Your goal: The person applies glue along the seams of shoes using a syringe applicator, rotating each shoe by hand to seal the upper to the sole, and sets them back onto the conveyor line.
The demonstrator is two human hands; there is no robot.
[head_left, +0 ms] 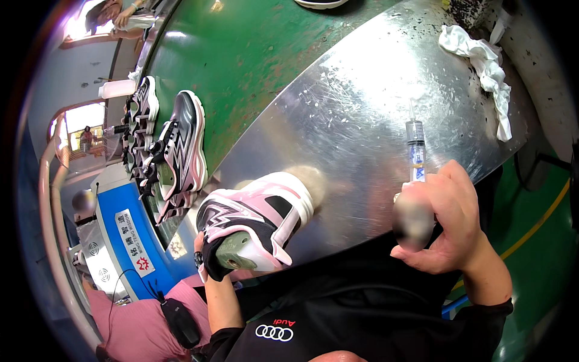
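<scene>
A pink, black and white sneaker (247,211) is held tilted over the metal tabletop's near left edge, its opening turned toward me. My left hand (199,242) grips the shoe from the left, and most of its fingers are hidden behind it. To the right, my right hand (451,220) is closed round the lower end of a clear syringe (415,145). The syringe stands nearly upright in the picture, its thin tip pointing away from me and apart from the shoe. A blurred patch hides part of the right fingers and the syringe's rear end.
The scratched metal tabletop (350,127) borders a green surface (253,72) carrying several similar sneakers (184,142). A crumpled white cloth (485,69) lies at the far right. On the left are a blue and white machine (123,223), a person in pink (145,317) and another person (123,18) farther off.
</scene>
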